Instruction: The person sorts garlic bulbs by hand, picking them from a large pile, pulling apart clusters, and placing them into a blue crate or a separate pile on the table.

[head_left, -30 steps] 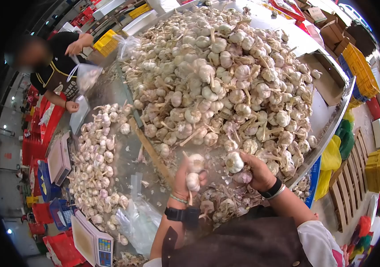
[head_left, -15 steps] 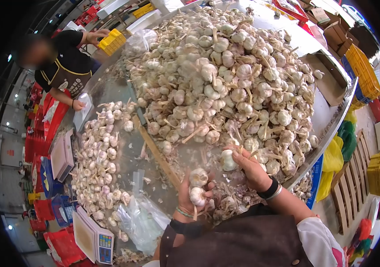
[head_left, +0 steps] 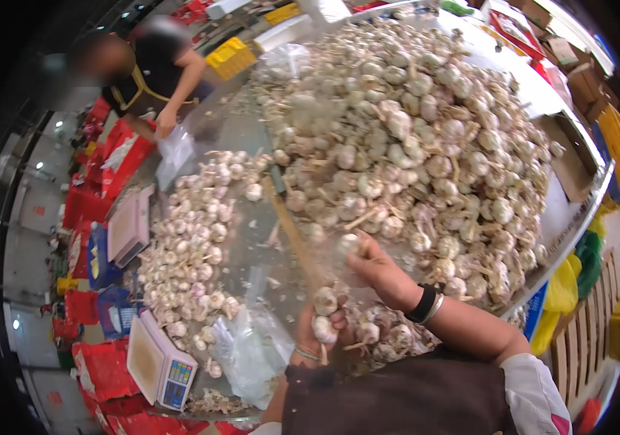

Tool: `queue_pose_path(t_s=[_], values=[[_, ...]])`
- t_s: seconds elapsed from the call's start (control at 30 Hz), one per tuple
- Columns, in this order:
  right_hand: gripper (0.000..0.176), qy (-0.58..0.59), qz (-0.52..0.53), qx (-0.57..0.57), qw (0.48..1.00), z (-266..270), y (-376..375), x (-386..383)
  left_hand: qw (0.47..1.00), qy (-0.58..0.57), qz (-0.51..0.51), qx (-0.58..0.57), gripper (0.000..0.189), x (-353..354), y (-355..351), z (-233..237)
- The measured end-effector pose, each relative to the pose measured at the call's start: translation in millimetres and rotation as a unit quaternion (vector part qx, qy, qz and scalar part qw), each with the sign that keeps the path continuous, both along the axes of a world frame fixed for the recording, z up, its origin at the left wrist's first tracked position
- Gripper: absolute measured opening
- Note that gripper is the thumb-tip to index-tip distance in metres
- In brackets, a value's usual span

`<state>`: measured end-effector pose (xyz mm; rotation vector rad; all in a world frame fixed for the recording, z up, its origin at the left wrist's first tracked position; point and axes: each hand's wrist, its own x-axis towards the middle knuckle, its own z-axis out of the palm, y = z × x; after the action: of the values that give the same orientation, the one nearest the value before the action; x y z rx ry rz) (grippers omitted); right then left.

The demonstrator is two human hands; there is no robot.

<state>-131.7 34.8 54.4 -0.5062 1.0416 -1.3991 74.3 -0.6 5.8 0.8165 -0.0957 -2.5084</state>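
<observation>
My left hand is closed around two garlic bulbs, one above the other, near the front edge of the table. Just up and to the right, my right hand pinches another garlic bulb, which is blurred by motion. Behind both hands rises a large heap of garlic with stems. A wooden strip divides this heap from a smaller pile of trimmed bulbs on the left. Loose bulbs and skins lie beside my left hand, under my right forearm.
Clear plastic bags lie at the front left, near a scale; a second scale stands farther back. Across the table a person in an apron holds a plastic bag. A cardboard box sits at the right edge.
My right hand has moved up and left relative to the heap with its bulb. The view has shifted. The other person now has both hands near the plastic bag, away from the yellow basket.
</observation>
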Motion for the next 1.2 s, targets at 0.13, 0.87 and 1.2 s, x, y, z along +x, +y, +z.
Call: queue_pose_path(t_s=[0.13,0.87,1.2], values=[[0.076,0.335,0.089,-0.259,0.901,33.6,-33.3,34.5,0.999,-0.007,0.038,0.0,0.039,19.4,5.0,13.6],[0.053,0.157,-0.037,0.04,0.986,24.6,210.1,-117.3,0.752,-0.484,0.19,-0.405,0.023,98.3,-151.9,-60.3],[0.042,-0.005,-0.451,0.204,0.869,-58.7,422.0,-156.3,0.311,-0.245,-0.37,-0.84,0.053,-40.4,23.8,44.0]])
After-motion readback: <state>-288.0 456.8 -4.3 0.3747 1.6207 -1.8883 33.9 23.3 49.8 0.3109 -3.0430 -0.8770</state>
